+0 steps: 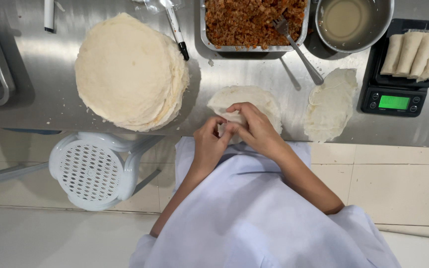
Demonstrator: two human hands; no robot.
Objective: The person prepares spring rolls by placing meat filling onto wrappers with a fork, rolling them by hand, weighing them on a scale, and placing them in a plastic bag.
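Note:
A round white wrapper (247, 97) lies on the steel counter (254, 69) just in front of me. My left hand (208, 141) and my right hand (254, 126) both pinch its near edge, folding it over. What lies inside the fold is hidden by my fingers. A tall stack of wrappers (130, 72) sits to the left. A metal tray of brown minced filling (251, 20) with a fork (299, 47) in it stands behind the wrapper.
A loose wrapper (331, 104) lies to the right. Rolled wrappers (418, 54) rest on a black scale (393, 97) at far right. A metal bowl of cloudy liquid (351, 20) and a marker pen (177, 32) are at the back. A white plastic stool (90, 171) stands below the counter.

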